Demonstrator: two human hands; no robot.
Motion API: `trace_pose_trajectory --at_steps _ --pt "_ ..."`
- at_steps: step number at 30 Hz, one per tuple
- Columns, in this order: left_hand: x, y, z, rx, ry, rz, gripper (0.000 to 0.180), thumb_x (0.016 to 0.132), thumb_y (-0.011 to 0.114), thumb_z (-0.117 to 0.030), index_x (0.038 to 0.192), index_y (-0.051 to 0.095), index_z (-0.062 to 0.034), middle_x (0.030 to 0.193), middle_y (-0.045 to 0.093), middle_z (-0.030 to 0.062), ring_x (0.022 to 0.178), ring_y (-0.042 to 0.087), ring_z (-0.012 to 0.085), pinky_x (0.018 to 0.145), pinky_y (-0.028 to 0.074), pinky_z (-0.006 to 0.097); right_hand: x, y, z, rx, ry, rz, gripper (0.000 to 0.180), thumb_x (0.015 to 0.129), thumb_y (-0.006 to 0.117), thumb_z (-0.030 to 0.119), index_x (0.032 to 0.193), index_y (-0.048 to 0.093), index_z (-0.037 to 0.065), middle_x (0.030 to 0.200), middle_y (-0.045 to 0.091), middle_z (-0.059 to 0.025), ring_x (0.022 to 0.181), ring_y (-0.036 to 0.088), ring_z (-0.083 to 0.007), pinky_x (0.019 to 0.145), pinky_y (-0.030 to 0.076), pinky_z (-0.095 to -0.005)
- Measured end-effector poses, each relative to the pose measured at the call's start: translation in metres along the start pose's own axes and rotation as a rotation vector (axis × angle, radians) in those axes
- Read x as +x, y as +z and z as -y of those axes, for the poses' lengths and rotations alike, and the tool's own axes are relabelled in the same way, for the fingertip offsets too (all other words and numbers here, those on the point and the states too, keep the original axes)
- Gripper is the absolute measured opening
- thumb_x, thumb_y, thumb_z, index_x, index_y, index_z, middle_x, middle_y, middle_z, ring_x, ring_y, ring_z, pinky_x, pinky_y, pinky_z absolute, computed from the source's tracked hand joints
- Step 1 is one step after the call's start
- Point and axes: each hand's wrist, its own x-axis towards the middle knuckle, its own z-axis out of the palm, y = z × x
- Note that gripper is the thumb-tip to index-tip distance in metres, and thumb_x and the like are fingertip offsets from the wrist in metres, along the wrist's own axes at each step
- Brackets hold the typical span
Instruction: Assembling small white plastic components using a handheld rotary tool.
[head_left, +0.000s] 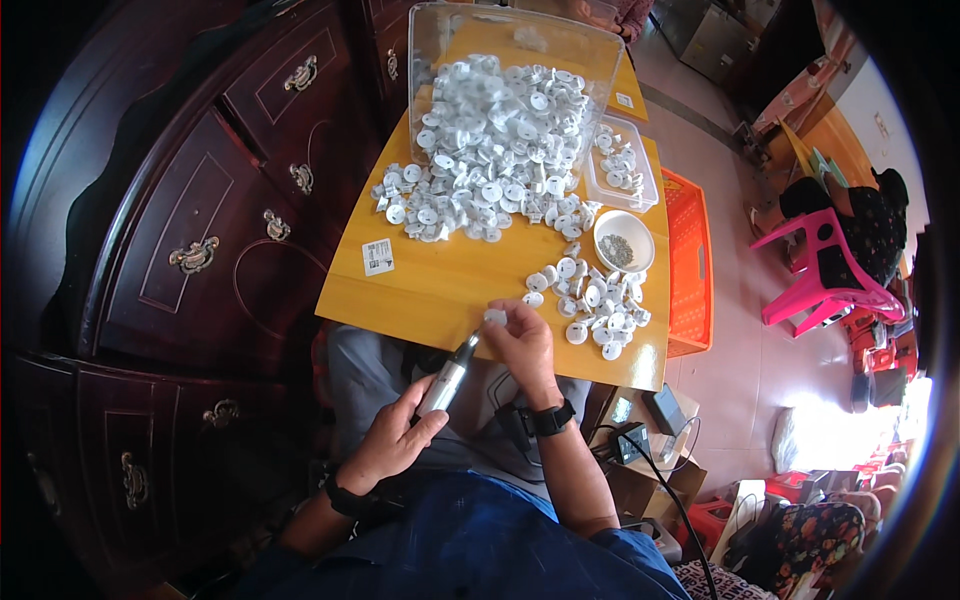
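Observation:
My left hand (390, 440) is wrapped round the silver body of an electric screwdriver (442, 390), its dark tip angled up and to the right. In my right hand (527, 345), a small round white plastic part (495, 317) is pinched between thumb and fingers. The part is close to the screwdriver's tip; whether they touch I cannot tell. Both hands are at the near edge of the yellow table (400, 290). Beyond my right hand lies a loose group of similar white parts (596, 300).
A large clear bin (600, 50) lies tipped, its heap of white parts (480, 150) spilling onto the table. Right of it are a clear tray (640, 195) and a white bowl (608, 225) of small metal pieces. An orange crate (690, 270) stands beside the table; another person sits on a pink chair (815, 250).

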Motion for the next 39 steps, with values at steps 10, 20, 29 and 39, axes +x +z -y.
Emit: trace_pose_trajectory --at_steps 10,20,29,39 --pt "0.002 -0.001 0.000 -0.005 -0.013 0.012 0.055 0.102 0.059 -0.035 0.146 0.043 -0.0052 0.080 0.060 0.0032 0.063 0.057 0.0096 0.061 0.049 0.026 -0.002 0.001 0.005 -0.052 0.001 0.011 0.020 0.091 0.069 0.002 0.111 0.066 0.003 0.093 0.068 0.0033 0.084 0.063 -0.0035 0.074 0.051 -0.0194" --pt "0.002 -0.001 0.003 -0.049 -0.024 0.017 0.055 0.101 0.060 -0.034 0.145 0.043 -0.0046 0.082 0.059 0.0030 0.063 0.056 0.0091 0.061 0.049 0.026 -0.003 0.002 0.006 -0.084 -0.009 0.008 0.019 0.091 0.070 0.003 0.109 0.066 0.003 0.092 0.068 0.0034 0.084 0.063 -0.0032 0.075 0.050 -0.0192" --pt "0.003 -0.002 0.004 -0.048 -0.023 0.021 0.055 0.102 0.059 -0.035 0.145 0.044 -0.0045 0.081 0.058 0.0026 0.062 0.056 0.0091 0.061 0.049 0.026 -0.005 0.003 0.009 -0.112 -0.016 -0.014 0.017 0.091 0.070 0.006 0.108 0.068 0.004 0.087 0.070 0.0035 0.080 0.063 -0.0024 0.071 0.050 -0.0192" --pt "0.002 -0.004 0.002 -0.094 -0.058 0.046 0.052 0.103 0.058 -0.029 0.145 0.042 -0.0030 0.086 0.056 0.0020 0.066 0.052 0.0060 0.059 0.046 0.022 -0.005 0.003 0.008 -0.154 -0.043 0.006 0.017 0.090 0.070 0.004 0.107 0.068 0.003 0.085 0.070 0.0031 0.078 0.062 -0.0023 0.070 0.049 -0.0197"
